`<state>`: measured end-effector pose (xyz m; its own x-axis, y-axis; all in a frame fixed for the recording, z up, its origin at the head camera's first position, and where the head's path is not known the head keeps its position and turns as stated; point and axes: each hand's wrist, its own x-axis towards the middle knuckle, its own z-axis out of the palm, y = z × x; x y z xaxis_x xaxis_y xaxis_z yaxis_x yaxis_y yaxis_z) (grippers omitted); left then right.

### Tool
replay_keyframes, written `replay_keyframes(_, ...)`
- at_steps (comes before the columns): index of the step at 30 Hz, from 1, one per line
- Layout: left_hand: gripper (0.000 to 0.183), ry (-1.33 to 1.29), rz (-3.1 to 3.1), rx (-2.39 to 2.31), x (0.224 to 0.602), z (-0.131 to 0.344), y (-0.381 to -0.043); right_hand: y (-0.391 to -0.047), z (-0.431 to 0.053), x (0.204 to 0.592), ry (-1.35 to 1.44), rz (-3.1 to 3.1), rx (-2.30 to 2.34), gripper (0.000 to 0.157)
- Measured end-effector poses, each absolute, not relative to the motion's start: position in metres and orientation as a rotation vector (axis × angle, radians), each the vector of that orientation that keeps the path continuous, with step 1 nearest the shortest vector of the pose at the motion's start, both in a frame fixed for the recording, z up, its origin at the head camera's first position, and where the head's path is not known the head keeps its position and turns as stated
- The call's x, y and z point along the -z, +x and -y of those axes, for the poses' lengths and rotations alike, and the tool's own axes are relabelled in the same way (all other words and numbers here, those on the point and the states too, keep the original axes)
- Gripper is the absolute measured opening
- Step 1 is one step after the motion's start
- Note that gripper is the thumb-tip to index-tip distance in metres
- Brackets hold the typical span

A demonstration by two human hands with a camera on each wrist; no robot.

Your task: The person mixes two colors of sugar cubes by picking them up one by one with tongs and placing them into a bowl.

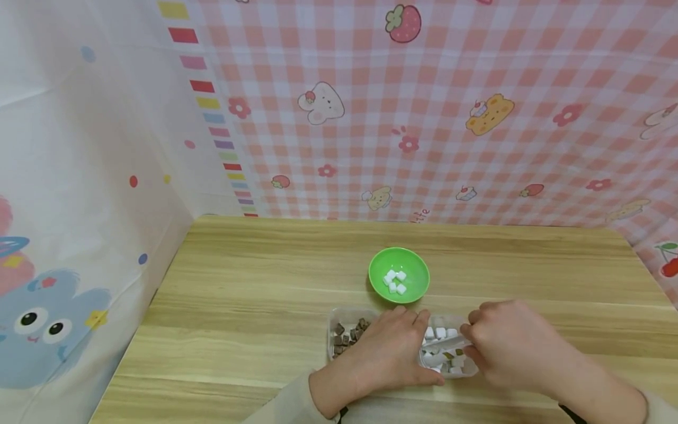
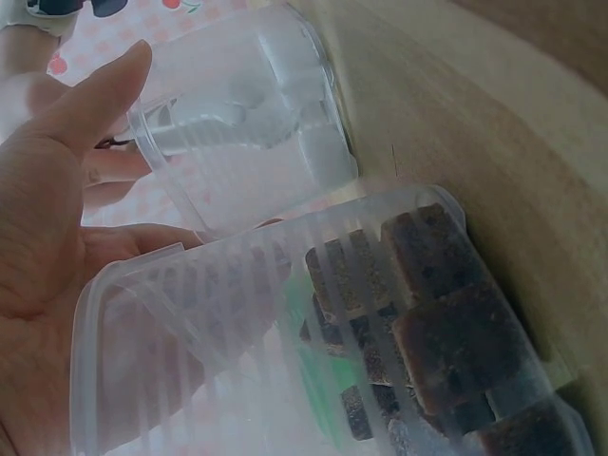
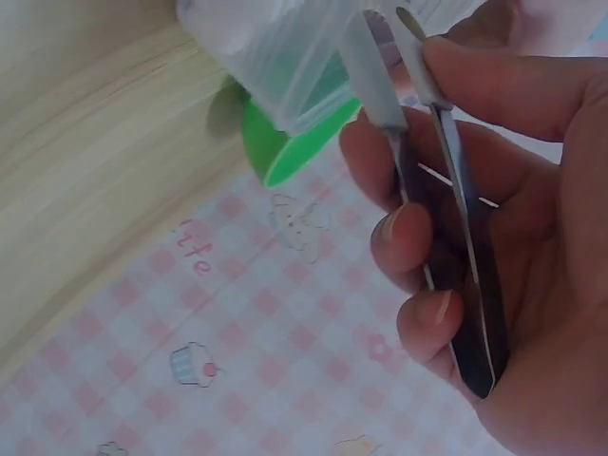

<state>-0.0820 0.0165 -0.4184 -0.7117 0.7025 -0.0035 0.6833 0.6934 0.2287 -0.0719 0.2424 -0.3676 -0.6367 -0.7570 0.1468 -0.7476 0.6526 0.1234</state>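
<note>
My right hand (image 1: 508,341) grips small metal tongs (image 3: 465,218) with pale, broad tips. In the head view the tips reach into a clear plastic box (image 1: 468,372) of white cubes (image 1: 439,333); whether they pinch a cube I cannot tell. My left hand (image 1: 384,347) holds that box at its left end, thumb on the near side and fingers on the far side. Under the left hand and forearm, partly hidden, stands a second clear box (image 2: 190,256) of dark brown cubes (image 2: 456,342). Behind both boxes sits a green bowl (image 1: 378,288) with several white cubes in it.
The wooden table (image 1: 238,282) runs back to a pink checked cloth (image 1: 360,147) hung behind it. A white printed cloth (image 1: 95,147) hangs along the left side. The green bowl stands close behind the two boxes.
</note>
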Motion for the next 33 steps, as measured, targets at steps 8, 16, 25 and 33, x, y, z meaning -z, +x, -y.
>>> replay_keyframes(8,0.099,1.149,-2.813,-0.309,0.419,-0.017,-0.082,-0.065,-0.236,0.368,1.251,2.532,0.182,0.039)
replay_keyframes(16,0.100,1.141,-2.805,-0.308,0.418,-0.017,-0.081,-0.065,-0.240,0.371,1.271,2.531,0.186,0.039)
replay_keyframes(25,0.099,1.123,-2.794,-0.302,0.418,-0.017,-0.081,-0.070,-0.245,0.376,1.275,2.644,0.085,0.035)
replay_keyframes(33,0.098,1.135,-2.802,-0.282,0.419,-0.018,-0.082,-0.074,-0.260,0.385,1.277,2.600,-0.089,0.027)
